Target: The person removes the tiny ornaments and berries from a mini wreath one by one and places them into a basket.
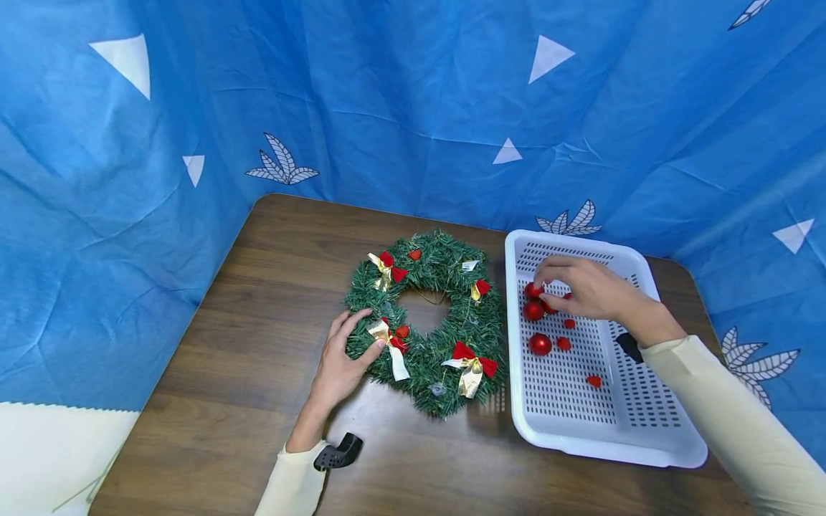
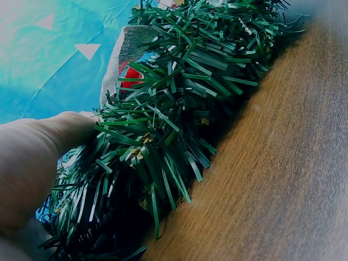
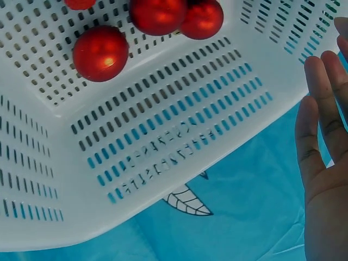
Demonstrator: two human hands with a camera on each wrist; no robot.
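A green tinsel wreath (image 1: 429,390) with red and gold bows lies on the table. My left hand (image 1: 340,362) holds its left side, the thumb on a bow (image 1: 390,338) and the fingers around the outer edge. In the left wrist view the thumb (image 2: 70,130) presses into the green strands (image 2: 168,125); the other fingers are mostly hidden. Over the white basket (image 1: 619,455), my right hand (image 1: 584,287) appears to pinch a red ball (image 1: 532,290) at its fingertips. More shiny red balls (image 1: 540,344) (image 3: 100,53) lie below, in the basket's left part.
Several small red pieces (image 1: 594,381) are scattered on the basket's perforated floor. The basket stands right of the wreath on a brown wooden table (image 1: 245,358). Behind and beside the table hangs a blue cloth (image 1: 400,93) with white triangles and leaf prints.
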